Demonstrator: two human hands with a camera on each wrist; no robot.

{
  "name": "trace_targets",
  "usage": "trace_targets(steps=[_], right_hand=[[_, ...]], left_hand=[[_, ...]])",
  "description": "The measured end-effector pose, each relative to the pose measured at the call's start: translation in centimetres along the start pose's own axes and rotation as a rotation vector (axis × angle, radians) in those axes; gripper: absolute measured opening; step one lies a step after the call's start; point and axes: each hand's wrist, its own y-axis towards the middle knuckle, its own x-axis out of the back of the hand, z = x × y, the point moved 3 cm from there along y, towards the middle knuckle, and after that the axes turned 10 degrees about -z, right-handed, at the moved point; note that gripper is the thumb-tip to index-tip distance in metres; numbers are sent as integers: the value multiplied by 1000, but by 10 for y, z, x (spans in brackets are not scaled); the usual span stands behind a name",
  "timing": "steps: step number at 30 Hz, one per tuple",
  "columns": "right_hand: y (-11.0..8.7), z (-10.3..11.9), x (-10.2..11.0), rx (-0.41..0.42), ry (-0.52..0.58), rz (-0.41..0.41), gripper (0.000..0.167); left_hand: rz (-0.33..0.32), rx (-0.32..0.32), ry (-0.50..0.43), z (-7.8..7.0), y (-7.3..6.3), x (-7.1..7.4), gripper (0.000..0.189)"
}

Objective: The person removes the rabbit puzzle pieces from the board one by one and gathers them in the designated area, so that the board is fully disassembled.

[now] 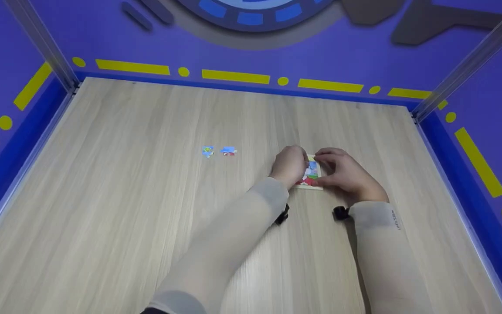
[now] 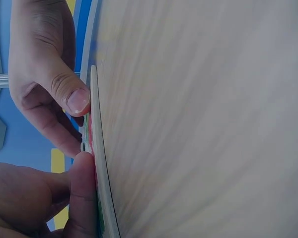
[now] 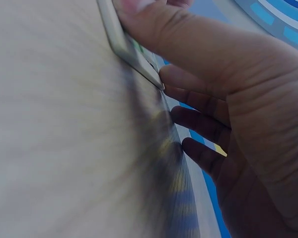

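A small jigsaw puzzle board with a pale frame and a colourful picture lies on the table. My right hand grips its right side, thumb on the near edge and index finger at the far corner. In the right wrist view, the other fingers reach past the board's corner. My left hand is curled over the board's left part, hiding much of the picture. In the left wrist view, its fingertip is down at the board, where a puzzle piece's small raised edge shows beside it.
Two loose puzzle pieces lie left of the hands, a blue one with a yellow-green figure and a blue and red one. Purple walls with yellow markings enclose the wooden table at the back and sides.
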Motion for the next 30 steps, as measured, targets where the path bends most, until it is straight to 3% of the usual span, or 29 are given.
trace_targets(steps=[19,30], right_hand=[[0,-1,-1,7,4,4,79],[0,-2,-1,11,7,1,82]], left_hand=[[0,-2,-19,-1,-4,3,11],[39,-16,-96,-1,-9,10,11]])
